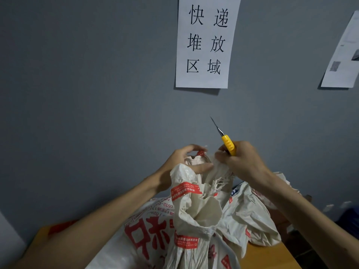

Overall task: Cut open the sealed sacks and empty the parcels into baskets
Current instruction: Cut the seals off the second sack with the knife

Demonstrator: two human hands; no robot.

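A white woven sack (196, 214) with red tape bands and red print stands in front of me, its bunched neck raised. My left hand (184, 162) grips the top of the neck, where a small red seal (201, 153) shows between the fingers. My right hand (240, 160) holds a yellow utility knife (228, 145) with its blade extended and pointing up and left, away from the sack; the same hand's fingertips pinch frayed fabric at the neck. Loose threads hang below the hands.
More white sacks (250, 216) lie behind and to the right on a wooden table (270, 255). A grey wall stands close ahead with a paper sign (206, 41) and a second sheet (343, 55). Dark floor shows at the lower right.
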